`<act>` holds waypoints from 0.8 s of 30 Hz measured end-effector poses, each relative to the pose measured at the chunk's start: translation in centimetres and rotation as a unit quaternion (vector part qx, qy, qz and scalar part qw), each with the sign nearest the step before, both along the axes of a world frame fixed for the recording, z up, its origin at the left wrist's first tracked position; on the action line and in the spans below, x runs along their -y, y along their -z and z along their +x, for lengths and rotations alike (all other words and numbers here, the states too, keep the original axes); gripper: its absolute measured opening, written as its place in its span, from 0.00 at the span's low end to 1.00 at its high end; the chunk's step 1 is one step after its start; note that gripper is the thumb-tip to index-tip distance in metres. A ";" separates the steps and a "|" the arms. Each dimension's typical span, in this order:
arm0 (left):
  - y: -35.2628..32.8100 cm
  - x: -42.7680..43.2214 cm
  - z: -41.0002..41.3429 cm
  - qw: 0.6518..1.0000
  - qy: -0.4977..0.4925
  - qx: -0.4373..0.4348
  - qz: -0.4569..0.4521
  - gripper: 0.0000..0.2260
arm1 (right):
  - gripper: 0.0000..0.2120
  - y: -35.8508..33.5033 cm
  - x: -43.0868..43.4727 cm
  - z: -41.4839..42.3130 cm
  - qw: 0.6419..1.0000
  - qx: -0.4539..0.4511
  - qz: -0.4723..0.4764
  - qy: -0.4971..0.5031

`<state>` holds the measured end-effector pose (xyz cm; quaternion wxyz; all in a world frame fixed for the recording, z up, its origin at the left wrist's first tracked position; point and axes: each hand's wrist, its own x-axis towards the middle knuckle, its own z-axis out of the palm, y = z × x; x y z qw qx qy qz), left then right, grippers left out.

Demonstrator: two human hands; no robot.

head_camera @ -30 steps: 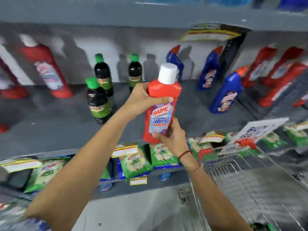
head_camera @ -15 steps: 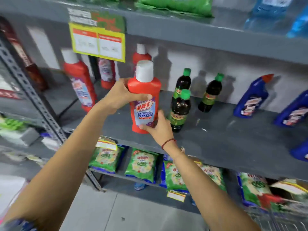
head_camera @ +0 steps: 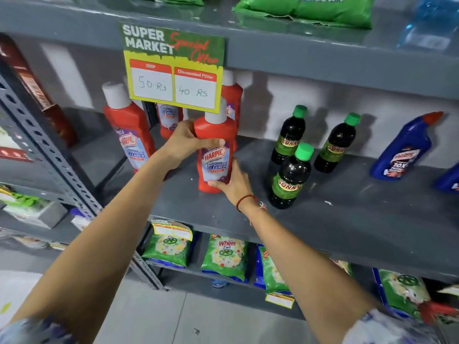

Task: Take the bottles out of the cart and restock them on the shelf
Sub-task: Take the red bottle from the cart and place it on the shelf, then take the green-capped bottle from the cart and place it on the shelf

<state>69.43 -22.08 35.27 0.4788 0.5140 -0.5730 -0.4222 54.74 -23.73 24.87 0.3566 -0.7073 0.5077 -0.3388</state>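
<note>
A red Harpic bathroom cleaner bottle (head_camera: 215, 155) with a white cap stands upright on the grey middle shelf (head_camera: 347, 219). My left hand (head_camera: 185, 142) wraps its upper body from the left. My right hand (head_camera: 234, 181) presses against its lower right side near the base. Other red Harpic bottles stand close by: one to the left (head_camera: 129, 130), two behind it (head_camera: 169, 117) (head_camera: 232, 100), partly hidden by a price sign. The cart is out of view.
A "Super Market Special Offer" sign (head_camera: 173, 70) hangs from the upper shelf edge just above the held bottle. Three dark Sunny bottles (head_camera: 289, 177) with green caps stand to the right, a blue bottle (head_camera: 402, 150) farther right. Green detergent packs (head_camera: 224, 256) fill the lower shelf.
Both hands carried the red bottle left along the shelf and lowered it until it stands among the other red Harpic bottles. The view swung left; the cart left the frame.
</note>
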 end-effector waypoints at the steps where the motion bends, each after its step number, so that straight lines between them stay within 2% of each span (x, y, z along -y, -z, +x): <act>1: 0.0 0.3 0.0 1.000 0.004 0.001 -0.003 0.16 | 0.33 0.2 0.1 0.1 1.000 0.007 0.001 0.005; 4: 0.3 0.5 0.0 1.000 0.018 -0.005 0.009 0.19 | 0.31 0.6 0.0 0.2 1.000 0.024 -0.005 0.013; 7: 1.3 -0.6 -0.6 0.999 -0.016 -0.030 -0.005 0.16 | 0.32 1.1 -0.8 -0.7 1.000 0.025 -0.013 0.009; 9: 3.2 -1.8 -1.5 0.988 -0.119 -0.087 -0.049 0.12 | 0.31 1.5 -2.3 -2.4 0.999 0.027 -0.024 0.022; 12: 7.6 -4.3 -3.5 0.924 -0.321 -0.194 -0.079 0.06 | 0.22 2.3 -5.9 -6.8 0.996 0.035 -0.064 0.042; 14: 10.7 -6.2 -6.9 0.902 -0.373 -0.206 -0.066 0.05 | 0.17 3.2 -8.8 -10.9 0.994 0.044 -0.067 0.070; 15: 11.9 -7.2 -9.2 0.904 -0.371 -0.204 -0.055 0.04 | 0.16 3.7 -10.2 -13.3 0.993 0.047 -0.063 0.090; 18: 14.6 -10.1 -18.1 0.950 -0.261 -0.170 -0.019 0.03 | 0.14 5.2 -14.2 -20.9 0.987 0.031 -0.038 0.152; 21: 15.9 -12.4 -27.6 0.997 -0.045 -0.061 0.019 0.04 | 0.14 6.9 -18.1 -28.7 0.971 0.030 -0.003 0.239; 24: 16.5 -13.7 -36.1 0.982 0.184 0.028 0.021 0.07 | 0.13 7.9 -22.7 -35.7 0.938 0.053 0.060 0.336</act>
